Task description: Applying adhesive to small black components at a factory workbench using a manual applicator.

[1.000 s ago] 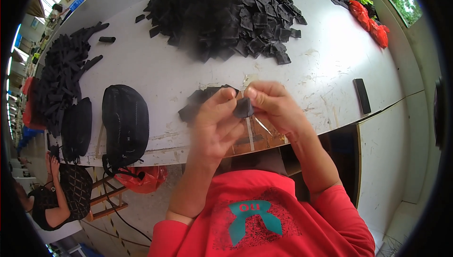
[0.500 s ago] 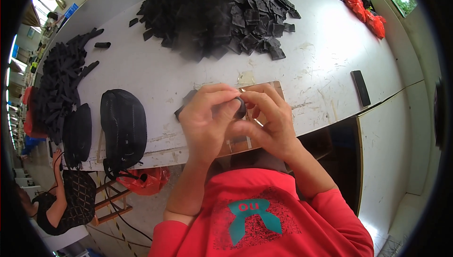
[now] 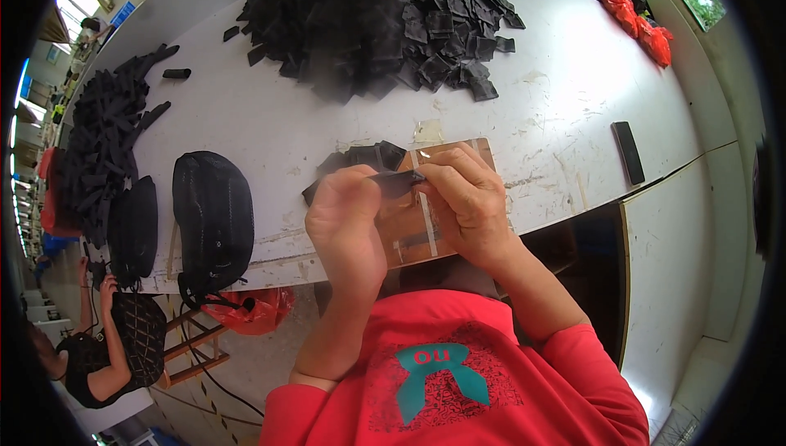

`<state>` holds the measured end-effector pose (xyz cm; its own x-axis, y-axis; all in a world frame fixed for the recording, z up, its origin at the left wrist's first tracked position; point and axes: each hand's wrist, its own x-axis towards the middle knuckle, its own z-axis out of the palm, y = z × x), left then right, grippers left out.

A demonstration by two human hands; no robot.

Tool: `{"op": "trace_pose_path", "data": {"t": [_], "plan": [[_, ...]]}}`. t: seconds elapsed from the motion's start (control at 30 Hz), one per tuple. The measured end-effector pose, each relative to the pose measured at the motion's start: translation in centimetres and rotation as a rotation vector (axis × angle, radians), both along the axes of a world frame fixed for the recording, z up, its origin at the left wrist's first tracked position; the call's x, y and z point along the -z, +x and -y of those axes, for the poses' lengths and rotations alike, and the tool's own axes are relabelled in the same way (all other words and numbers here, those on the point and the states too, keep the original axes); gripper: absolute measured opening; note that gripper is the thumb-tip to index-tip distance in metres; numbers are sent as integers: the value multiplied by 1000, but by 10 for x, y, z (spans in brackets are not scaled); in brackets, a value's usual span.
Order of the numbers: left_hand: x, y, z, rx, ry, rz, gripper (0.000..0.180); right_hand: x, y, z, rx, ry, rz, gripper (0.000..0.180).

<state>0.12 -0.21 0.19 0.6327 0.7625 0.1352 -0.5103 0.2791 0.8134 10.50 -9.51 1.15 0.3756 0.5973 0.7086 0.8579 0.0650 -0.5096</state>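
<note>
My left hand (image 3: 348,221) and my right hand (image 3: 465,200) meet over the near edge of a white table (image 3: 565,94). Both pinch one small black fabric piece (image 3: 399,181) between their fingertips. Under the hands lies a brown cardboard board (image 3: 463,153) with strips of clear tape on it. A few more black pieces (image 3: 364,156) lie just beyond my left hand. A big heap of black fabric pieces (image 3: 377,16) covers the far middle of the table.
Two black mesh pouches (image 3: 211,217) lie at the table's left edge, beside a pile of black strips (image 3: 98,143). A dark flat bar (image 3: 629,151) lies to the right. Red and black items (image 3: 630,4) sit far right. Another person (image 3: 115,339) sits lower left.
Both hands stay together on the black piece; they sit lower and nearer to me than a second ago. The view has shifted slightly.
</note>
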Motion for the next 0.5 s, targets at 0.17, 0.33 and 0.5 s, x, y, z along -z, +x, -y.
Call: {"op": "trace_pose_path", "data": {"t": [0.17,0.33,0.5], "plan": [[-17,11,-12,-30,303,-110,12,-11,7,5,-11,-203,5,22],[-11,2,-22,-34,687,-238,7,-19,8,2,-61,-239,30,33],[-10,0,-20,-60,762,-257,8,-12,7,4,-98,-236,33,36]]}}
